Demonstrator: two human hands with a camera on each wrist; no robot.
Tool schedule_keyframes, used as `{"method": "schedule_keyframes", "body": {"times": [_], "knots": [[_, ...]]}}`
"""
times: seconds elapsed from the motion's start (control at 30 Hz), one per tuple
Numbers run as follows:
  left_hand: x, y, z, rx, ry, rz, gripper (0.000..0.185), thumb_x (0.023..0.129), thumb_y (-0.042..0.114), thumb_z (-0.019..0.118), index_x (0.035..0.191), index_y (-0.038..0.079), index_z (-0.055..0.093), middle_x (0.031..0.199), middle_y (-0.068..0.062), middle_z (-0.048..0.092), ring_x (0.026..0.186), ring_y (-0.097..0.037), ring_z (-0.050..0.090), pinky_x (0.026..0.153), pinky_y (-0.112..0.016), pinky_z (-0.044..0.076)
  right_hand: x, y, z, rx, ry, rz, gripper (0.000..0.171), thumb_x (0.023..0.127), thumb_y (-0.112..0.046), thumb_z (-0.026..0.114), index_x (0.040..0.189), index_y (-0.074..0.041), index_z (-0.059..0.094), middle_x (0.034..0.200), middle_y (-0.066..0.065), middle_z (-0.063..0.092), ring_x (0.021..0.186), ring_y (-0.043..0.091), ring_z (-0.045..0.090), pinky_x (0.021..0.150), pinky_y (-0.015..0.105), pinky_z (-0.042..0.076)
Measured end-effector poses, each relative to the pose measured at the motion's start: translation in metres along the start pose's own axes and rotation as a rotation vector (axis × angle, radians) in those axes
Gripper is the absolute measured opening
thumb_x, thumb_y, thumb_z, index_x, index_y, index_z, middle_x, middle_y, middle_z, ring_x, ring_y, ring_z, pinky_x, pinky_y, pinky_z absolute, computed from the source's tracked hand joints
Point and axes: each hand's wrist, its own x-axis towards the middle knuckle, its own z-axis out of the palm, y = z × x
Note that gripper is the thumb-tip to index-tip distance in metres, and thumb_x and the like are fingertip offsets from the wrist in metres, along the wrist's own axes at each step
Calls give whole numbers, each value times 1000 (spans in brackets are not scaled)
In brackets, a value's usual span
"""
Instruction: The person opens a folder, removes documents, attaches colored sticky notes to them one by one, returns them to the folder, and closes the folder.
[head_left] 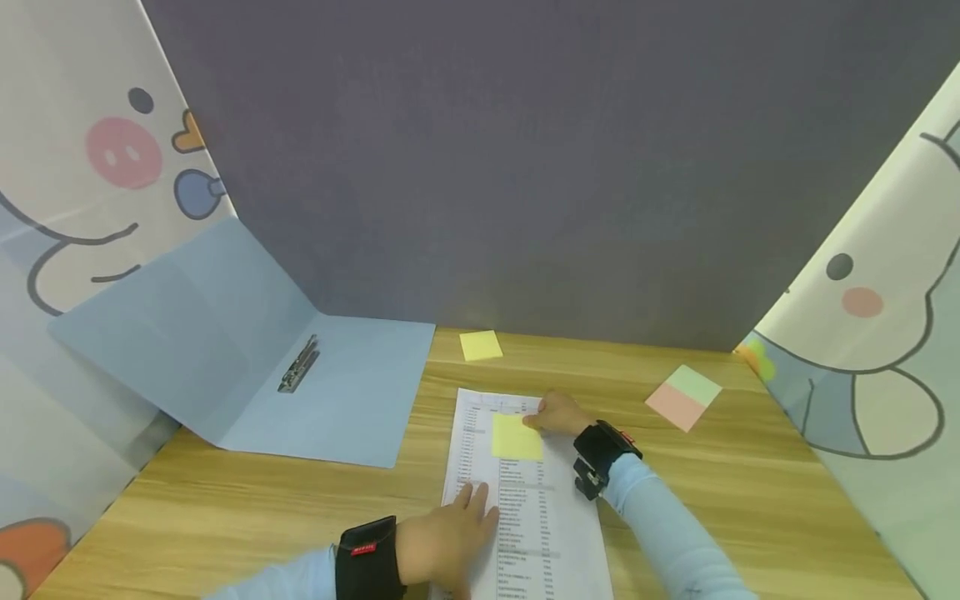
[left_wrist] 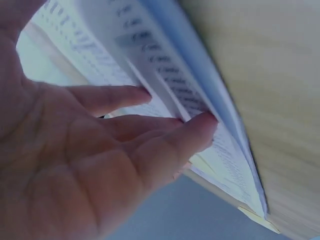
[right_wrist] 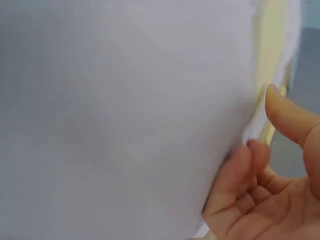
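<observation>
A stack of printed sheets (head_left: 558, 517) lies on the table in front of me, covered in rows of small text. Near its top sits a yellow sticky note (head_left: 517, 437). My left hand (head_left: 450, 537) rests on the lower left of the pages, its fingers spread and fairly straight; the left wrist view shows the fingertips (left_wrist: 202, 125) right at the text near the paper's edge. With my right hand (head_left: 558, 414) I pinch the upper right edge of the paper, the thumb (right_wrist: 287, 112) beside the yellow note and the other fingers curled at the edge.
At the left a blue folder (head_left: 352, 400) stands open with its cover raised, a metal clip (head_left: 298, 364) inside. Another yellow sticky note (head_left: 481, 345) lies at the back. To the right are a pink pad (head_left: 675, 406) and a green pad (head_left: 694, 385). A grey panel (head_left: 510, 167) rises behind.
</observation>
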Motion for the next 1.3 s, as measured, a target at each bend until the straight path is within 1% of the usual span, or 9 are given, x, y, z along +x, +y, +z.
{"method": "schedule_keyframes", "body": {"times": [0.1, 0.23, 0.3, 0.4, 0.6, 0.7, 0.83, 0.97, 1.3], "knots": [[-4, 1, 2, -13, 6, 18, 110, 54, 60, 78, 142, 13, 32, 150, -15, 21, 136, -37, 24, 101, -45, 38, -2, 8, -9, 173, -41, -20, 21, 84, -20, 65, 80, -2, 55, 63, -1, 45, 53, 11, 40, 50, 21, 32], [-6, 1, 2, -17, 2, 14, 114, 53, 64, 77, 143, 13, 29, 152, -15, 17, 137, -37, 20, 102, -46, 36, -16, 18, -23, 410, 3, -13, 32, 89, -14, 56, 110, 10, 51, 98, 18, 54, 81, 26, 52, 69, 31, 44], [-6, 0, 3, -12, 14, 14, 117, 50, 65, 77, 143, 12, 29, 151, -17, 17, 137, -39, 20, 102, -46, 36, -27, 22, -28, 463, 30, 12, 48, 91, -15, 52, 127, 13, 38, 124, 28, 43, 104, 36, 47, 86, 43, 43], [-6, 0, 4, -12, 24, 13, 119, 48, 66, 76, 143, 11, 30, 151, -18, 18, 136, -39, 20, 103, -45, 35, -42, 31, -35, 564, -15, 26, 57, 94, -15, 45, 135, 15, 20, 135, 33, 29, 121, 41, 37, 102, 53, 31], [-7, -1, 7, -19, 50, 25, 120, 46, 68, 75, 142, 10, 32, 149, -20, 20, 135, -41, 22, 101, -46, 37, -70, 49, -40, 748, -246, -133, 44, 98, -8, 36, 129, 22, 29, 123, 28, 49, 106, 24, 53, 94, 36, 44], [-8, -1, 8, -11, 60, 29, 121, 45, 69, 75, 142, 9, 33, 149, -21, 21, 135, -42, 24, 100, -47, 38, -84, 52, -32, 814, -318, -93, 43, 97, -9, 38, 132, 16, 32, 118, 15, 57, 100, 17, 56, 86, 31, 47], [-8, -4, 7, -20, 59, 21, 120, 45, 67, 76, 141, 9, 33, 149, -20, 22, 135, -41, 24, 100, -48, 38, -102, 51, -16, 858, -337, 14, 45, 94, -10, 45, 132, 12, 34, 110, 11, 62, 94, 17, 60, 81, 33, 50], [-7, -7, 5, -38, 50, 1, 117, 47, 63, 79, 141, 10, 34, 150, -18, 21, 135, -40, 23, 101, -49, 36, -122, 51, -4, 865, -392, 49, 45, 92, -10, 49, 129, 12, 38, 106, 10, 64, 93, 19, 62, 80, 36, 52], [-4, -23, 4, -98, 59, -23, 116, 49, 58, 81, 142, 9, 32, 150, -18, 19, 137, -39, 20, 105, -48, 31, -166, 54, 14, 916, -575, -6, 41, 86, -7, 57, 123, 8, 47, 114, 14, 63, 99, 21, 62, 84, 33, 50]]}}
